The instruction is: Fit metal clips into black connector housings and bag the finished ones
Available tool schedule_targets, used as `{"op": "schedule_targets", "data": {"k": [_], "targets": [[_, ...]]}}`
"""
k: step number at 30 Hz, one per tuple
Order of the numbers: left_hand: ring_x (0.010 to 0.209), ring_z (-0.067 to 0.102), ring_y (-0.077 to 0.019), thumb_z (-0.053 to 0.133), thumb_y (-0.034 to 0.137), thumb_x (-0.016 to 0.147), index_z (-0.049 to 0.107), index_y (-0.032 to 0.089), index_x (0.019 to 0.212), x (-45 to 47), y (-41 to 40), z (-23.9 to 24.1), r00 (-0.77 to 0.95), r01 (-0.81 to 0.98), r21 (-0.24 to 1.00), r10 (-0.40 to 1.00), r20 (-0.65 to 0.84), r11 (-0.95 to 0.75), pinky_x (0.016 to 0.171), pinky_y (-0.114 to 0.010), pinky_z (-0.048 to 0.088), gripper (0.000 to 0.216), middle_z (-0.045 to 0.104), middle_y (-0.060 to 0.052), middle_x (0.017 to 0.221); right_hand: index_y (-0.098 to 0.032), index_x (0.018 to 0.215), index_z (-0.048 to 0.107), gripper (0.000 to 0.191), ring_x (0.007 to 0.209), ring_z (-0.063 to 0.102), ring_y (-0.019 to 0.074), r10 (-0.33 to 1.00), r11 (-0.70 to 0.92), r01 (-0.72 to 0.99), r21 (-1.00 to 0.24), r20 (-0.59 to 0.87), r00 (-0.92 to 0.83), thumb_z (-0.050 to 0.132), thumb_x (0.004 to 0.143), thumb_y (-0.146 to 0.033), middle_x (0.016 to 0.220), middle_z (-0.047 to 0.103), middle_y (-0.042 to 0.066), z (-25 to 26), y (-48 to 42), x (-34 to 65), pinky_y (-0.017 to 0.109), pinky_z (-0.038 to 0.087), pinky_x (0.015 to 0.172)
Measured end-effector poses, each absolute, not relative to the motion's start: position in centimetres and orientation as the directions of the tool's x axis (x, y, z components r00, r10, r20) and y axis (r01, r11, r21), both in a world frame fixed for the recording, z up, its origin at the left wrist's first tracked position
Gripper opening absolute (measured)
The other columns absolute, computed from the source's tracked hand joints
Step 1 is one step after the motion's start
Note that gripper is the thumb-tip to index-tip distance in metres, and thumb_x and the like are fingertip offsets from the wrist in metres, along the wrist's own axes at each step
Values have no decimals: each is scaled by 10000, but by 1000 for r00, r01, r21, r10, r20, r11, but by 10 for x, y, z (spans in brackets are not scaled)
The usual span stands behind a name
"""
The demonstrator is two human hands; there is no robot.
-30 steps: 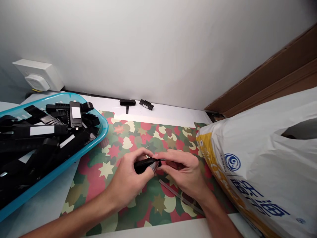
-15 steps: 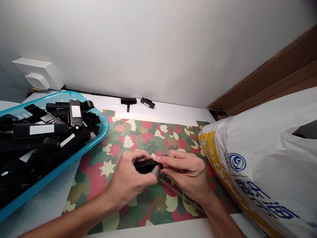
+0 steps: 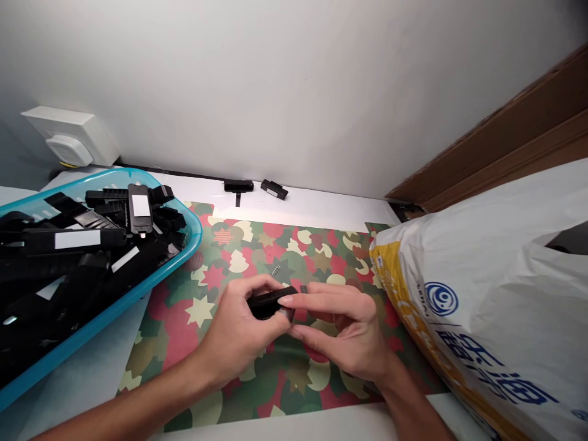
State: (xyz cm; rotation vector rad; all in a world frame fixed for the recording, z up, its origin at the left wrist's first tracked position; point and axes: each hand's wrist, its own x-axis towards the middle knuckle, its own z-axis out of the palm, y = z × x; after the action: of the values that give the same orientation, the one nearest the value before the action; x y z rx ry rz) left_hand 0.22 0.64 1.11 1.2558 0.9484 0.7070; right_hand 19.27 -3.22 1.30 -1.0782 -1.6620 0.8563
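Observation:
Above the patterned mat, my left hand (image 3: 245,318) is closed around a small black plastic case (image 3: 271,302), its thumb along the near side. My right hand (image 3: 346,321) pinches the right end of the same case, index finger on the top edge and thumb lower down. The fingers hide much of the case. Just beyond the hands, a small metal clip-like piece (image 3: 276,270) lies on the mat.
To the left, a blue plastic basket (image 3: 195,239) holds many similar black cases, some with white labels. Two black pieces (image 3: 239,186) (image 3: 274,188) lie near the wall. A large white plastic bag (image 3: 496,245) bulges on the right. The patterned mat (image 3: 202,312) covers the table.
The black case has turned slightly in my hands, and my right thumb has moved lower, apart from the index finger. A clear strip seen by my right hand no longer shows.

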Motion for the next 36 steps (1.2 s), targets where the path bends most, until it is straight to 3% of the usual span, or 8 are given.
{"op": "schedule_targets", "data": {"k": [10, 15, 20, 26, 30, 36], "targets": [[752, 573, -169, 684, 235, 805, 686, 190, 847, 1, 8, 15, 589, 48, 979, 786, -187, 197, 650, -265, 439, 62, 647, -6, 783, -334, 1051, 898, 184, 542, 460, 132, 933, 360, 184, -914, 349, -94, 879, 887, -414, 632, 590, -4, 4, -33, 192, 275, 415, 494], [723, 520, -149, 688, 204, 768, 667, 190, 840, 0, 9, 16, 624, 26, 975, 758, -187, 220, 621, -250, 405, 76, 580, 15, 749, -346, 1055, 894, 177, 532, 477, 129, 943, 321, 79, -944, 310, -122, 890, 881, -378, 622, 600, -4, 5, -33, 192, 277, 419, 495], [662, 448, -122, 725, 189, 717, 619, 192, 784, 0, 10, 11, 602, 45, 969, 768, -221, 243, 586, -237, 362, 125, 528, 44, 685, -313, 1008, 907, 157, 538, 414, 125, 949, 300, 89, -950, 287, -128, 907, 862, -371, 601, 555, -15, 8, -33, 190, 281, 375, 502], [664, 470, -132, 765, 183, 599, 652, 192, 744, -2, 12, 8, 540, 54, 961, 802, -257, 272, 565, -231, 363, 184, 550, 37, 687, -294, 1195, 847, 525, 555, 313, 112, 987, 156, 118, -981, 150, -60, 1010, 705, -387, 624, 358, -82, 9, -34, 189, 254, 339, 506], [653, 425, -127, 724, 147, 519, 656, 187, 691, -3, 14, 9, 528, 51, 954, 803, -276, 295, 543, -232, 309, 189, 517, 39, 663, -240, 1096, 849, 445, 547, 311, 108, 990, 132, 108, -985, 125, -72, 973, 740, -477, 621, 310, -90, 10, -33, 188, 254, 349, 513], [657, 403, -125, 744, 115, 474, 702, 165, 650, -3, 14, 8, 504, 67, 956, 817, -280, 287, 551, -240, 294, 188, 494, 40, 632, -229, 942, 823, 287, 532, 284, 93, 989, 147, 107, -983, 143, -46, 984, 740, -355, 605, 285, -104, 11, -31, 185, 242, 315, 505]]}}
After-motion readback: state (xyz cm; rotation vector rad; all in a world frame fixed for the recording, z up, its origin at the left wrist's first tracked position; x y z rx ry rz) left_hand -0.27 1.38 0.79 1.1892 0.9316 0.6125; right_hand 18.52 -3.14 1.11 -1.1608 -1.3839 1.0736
